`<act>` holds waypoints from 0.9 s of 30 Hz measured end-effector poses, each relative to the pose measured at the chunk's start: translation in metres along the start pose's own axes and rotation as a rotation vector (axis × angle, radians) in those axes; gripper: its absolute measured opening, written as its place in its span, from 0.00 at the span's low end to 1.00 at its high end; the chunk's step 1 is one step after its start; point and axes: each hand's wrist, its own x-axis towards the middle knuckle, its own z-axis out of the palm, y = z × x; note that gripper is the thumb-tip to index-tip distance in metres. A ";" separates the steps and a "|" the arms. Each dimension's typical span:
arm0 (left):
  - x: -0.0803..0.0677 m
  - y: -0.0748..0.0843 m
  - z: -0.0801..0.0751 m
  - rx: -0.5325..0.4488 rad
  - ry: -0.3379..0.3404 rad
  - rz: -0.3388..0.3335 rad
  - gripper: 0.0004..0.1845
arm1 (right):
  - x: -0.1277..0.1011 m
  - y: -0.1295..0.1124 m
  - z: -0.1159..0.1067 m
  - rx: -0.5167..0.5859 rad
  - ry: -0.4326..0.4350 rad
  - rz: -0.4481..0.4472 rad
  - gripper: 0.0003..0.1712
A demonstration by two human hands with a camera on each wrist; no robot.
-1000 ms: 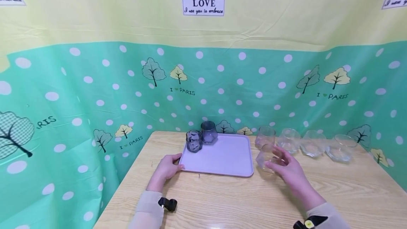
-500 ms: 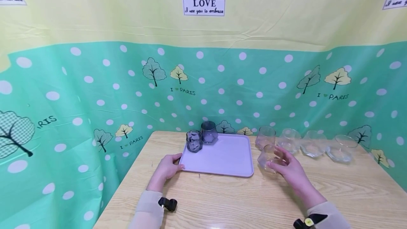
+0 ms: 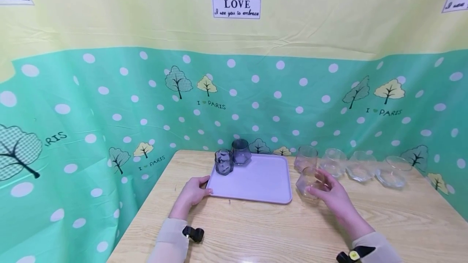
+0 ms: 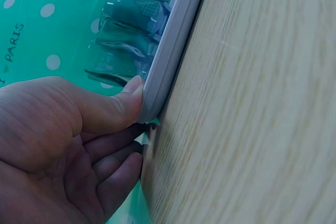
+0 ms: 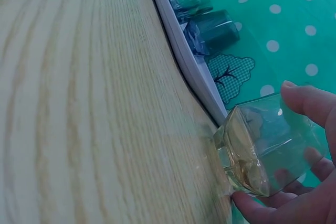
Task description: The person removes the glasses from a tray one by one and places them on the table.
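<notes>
My left hand (image 3: 193, 192) holds the near left corner of a pale purple tray (image 3: 256, 186). In the left wrist view its thumb (image 4: 123, 106) presses the tray's rim (image 4: 173, 51), with the other fingers curled below. Two dark grey glasses, a rippled one (image 3: 224, 162) and a faceted one (image 3: 241, 153), stand at the tray's far left. To the tray's right, my right hand (image 3: 334, 196) grips a clear, amber-tinted faceted glass (image 5: 262, 145) round its side. The glass is upright, its base at the table; whether it touches the wood I cannot tell.
Behind the held glass stands a pinkish glass (image 3: 306, 158). Several clear glasses, among them a rounded one (image 3: 332, 162) and a wide one (image 3: 391, 173), line up to its right on the wooden table (image 3: 256, 230). A green and yellow curtain (image 3: 234, 92) hangs behind.
</notes>
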 end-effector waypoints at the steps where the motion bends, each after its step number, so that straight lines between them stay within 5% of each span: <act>1: 0.000 0.000 0.000 0.000 0.000 -0.001 0.29 | 0.000 0.001 0.000 -0.002 0.000 0.005 0.58; 27: -0.001 0.001 0.000 -0.020 0.004 -0.012 0.30 | 0.003 0.003 0.000 -0.020 -0.028 0.008 0.60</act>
